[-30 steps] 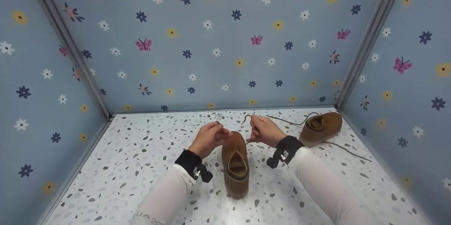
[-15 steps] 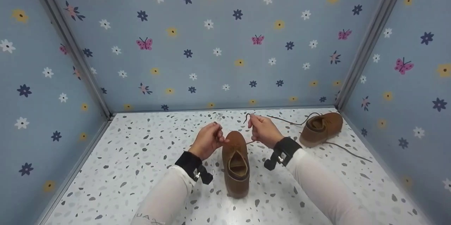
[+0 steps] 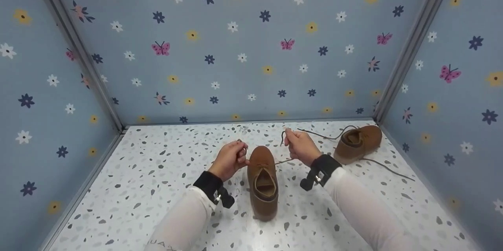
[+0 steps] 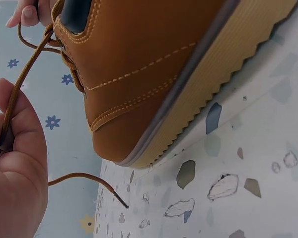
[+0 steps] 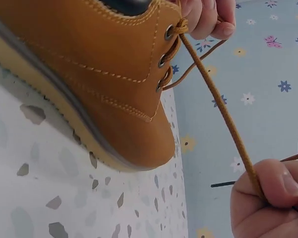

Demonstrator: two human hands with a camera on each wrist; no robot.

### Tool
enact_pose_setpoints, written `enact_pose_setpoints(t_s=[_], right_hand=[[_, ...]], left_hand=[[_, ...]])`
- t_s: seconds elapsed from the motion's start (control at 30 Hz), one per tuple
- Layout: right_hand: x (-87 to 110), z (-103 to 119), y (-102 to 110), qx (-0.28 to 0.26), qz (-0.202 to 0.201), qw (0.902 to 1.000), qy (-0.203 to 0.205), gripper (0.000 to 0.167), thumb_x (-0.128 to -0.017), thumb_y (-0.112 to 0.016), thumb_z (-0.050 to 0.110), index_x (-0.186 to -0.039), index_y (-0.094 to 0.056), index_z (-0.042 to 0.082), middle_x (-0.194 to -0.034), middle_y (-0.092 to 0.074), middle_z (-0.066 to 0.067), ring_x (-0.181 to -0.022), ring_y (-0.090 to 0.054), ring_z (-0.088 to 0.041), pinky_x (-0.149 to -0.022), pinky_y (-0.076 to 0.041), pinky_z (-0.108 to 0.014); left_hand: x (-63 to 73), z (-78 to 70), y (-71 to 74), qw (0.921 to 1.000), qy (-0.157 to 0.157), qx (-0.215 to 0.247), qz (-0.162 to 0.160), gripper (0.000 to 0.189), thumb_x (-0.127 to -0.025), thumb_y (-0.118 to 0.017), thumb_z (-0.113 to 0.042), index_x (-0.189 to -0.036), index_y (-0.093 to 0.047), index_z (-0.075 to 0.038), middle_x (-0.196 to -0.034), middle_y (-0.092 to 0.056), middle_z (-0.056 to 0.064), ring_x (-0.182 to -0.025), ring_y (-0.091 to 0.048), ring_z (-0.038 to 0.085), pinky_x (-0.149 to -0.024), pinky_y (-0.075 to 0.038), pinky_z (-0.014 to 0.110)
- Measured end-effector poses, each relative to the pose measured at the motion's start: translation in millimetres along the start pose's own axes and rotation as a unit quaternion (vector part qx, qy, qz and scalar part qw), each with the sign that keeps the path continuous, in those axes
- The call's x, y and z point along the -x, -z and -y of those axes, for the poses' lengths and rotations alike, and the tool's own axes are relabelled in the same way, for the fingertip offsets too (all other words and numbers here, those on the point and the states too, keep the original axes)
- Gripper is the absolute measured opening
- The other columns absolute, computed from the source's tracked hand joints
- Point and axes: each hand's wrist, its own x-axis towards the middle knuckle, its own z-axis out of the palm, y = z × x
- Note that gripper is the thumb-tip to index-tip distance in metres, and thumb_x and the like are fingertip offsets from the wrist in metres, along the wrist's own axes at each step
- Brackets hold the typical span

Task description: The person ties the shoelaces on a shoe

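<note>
Our hands sit farther apart than they do a second ago: our right hand [image 3: 302, 147] is out more to the right, our left hand [image 3: 228, 160] is back off the toe, and a longer stretch of right strand [image 5: 216, 96] shows beside the brown shoe [image 3: 264, 204]. The shoe itself keeps its place, upright on its sole on the speckled surface [image 3: 118, 188].

The relation that matters, we judge, is across the shoe. Its long axis runs almost straight away from us, heel near and toe far, so our hands flank the front half and spread square to that axis. Our left hand is the nearer, its fingers just beside the left edge; whether they touch it we cannot tell from the head view. Our right hand stands clearly apart, with the strand slanting across the gap.

Both hands hold lace. Our right thumb and finger pinch the right strand, its dark tip poking out beyond them; our left fingers curl round the left strand [image 4: 24, 77], whose free end hangs below. The strands meet at the top eyelets, though we cannot tell whether that is a knot or only a crossing.

The second shoe [image 3: 363, 143] lies beyond our right hand, its laces loose.
</note>
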Motion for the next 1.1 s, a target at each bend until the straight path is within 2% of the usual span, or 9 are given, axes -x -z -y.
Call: enact_pose_setpoints(t_s=[0.23,0.43,0.57,0.8,0.97,1.1], right_hand=[[1.1,-2.4,7.5,0.055,-0.010,0.9984,-0.006,0.051,-0.113,-0.041,0.045,-0.075,-0.050,0.011,-0.054,-0.032,0.006,-0.046,-0.025,-0.011,-0.048,-0.027,-0.028],[1.6,-5.6,15.6,0.084,-0.024,0.9962,-0.006,0.053,-0.110,-0.046,0.048,-0.070,-0.044,0.014,-0.055,-0.030,0.008,-0.046,-0.026,-0.010,-0.047,-0.026,-0.027],[2.3,-7.4,19.1,0.113,-0.030,0.9931,0.000,0.054,-0.111,-0.046,0.045,-0.067,-0.042,0.014,-0.055,-0.029,0.007,-0.046,-0.026,-0.011,-0.046,-0.027,-0.028],[1.2,-11.4,22.1,0.168,-0.047,0.9846,0.007,0.056,-0.111,-0.042,0.046,-0.064,-0.040,0.016,-0.053,-0.028,0.007,-0.044,-0.028,-0.011,-0.046,-0.031,-0.028],[0.9,-16.3,22.9,0.184,-0.050,0.9817,0.007,0.056,-0.111,-0.041,0.046,-0.063,-0.039,0.016,-0.052,-0.029,0.007,-0.043,-0.030,-0.012,-0.046,-0.032,-0.028],[1.3,-19.4,24.3,0.190,-0.056,0.9801,0.009,0.056,-0.111,-0.042,0.047,-0.064,-0.040,0.017,-0.052,-0.030,0.007,-0.044,-0.030,-0.012,-0.046,-0.032,-0.028]], left_hand=[[2.4,1.8,4.0,0.9998,-0.001,-0.016,0.011,0.022,-0.113,-0.042,-0.018,-0.104,-0.054,-0.002,-0.069,-0.035,-0.005,-0.054,-0.030,0.007,-0.061,-0.042,0.026],[4.7,3.1,7.4,0.9994,-0.002,-0.030,0.017,0.023,-0.113,-0.041,-0.017,-0.104,-0.055,-0.001,-0.067,-0.031,-0.006,-0.052,-0.025,0.007,-0.056,-0.034,0.025],[4.5,3.8,8.8,0.9989,0.001,-0.046,0.013,0.021,-0.112,-0.044,-0.017,-0.102,-0.056,-0.003,-0.065,-0.030,-0.006,-0.053,-0.025,0.008,-0.055,-0.033,0.025],[6.8,4.9,11.5,0.9973,0.013,-0.073,0.001,0.021,-0.111,-0.046,-0.016,-0.104,-0.058,-0.001,-0.063,-0.031,-0.007,-0.054,-0.027,0.009,-0.053,-0.034,0.024],[7.7,8.0,13.2,0.9963,0.017,-0.084,-0.012,0.019,-0.110,-0.047,-0.014,-0.101,-0.059,-0.002,-0.062,-0.032,-0.007,-0.053,-0.029,0.009,-0.053,-0.035,0.024],[9.0,10.3,13.6,0.9954,0.022,-0.091,-0.020,0.019,-0.108,-0.049,-0.014,-0.103,-0.059,0.002,-0.063,-0.034,-0.006,-0.053,-0.031,0.009,-0.052,-0.035,0.024]])
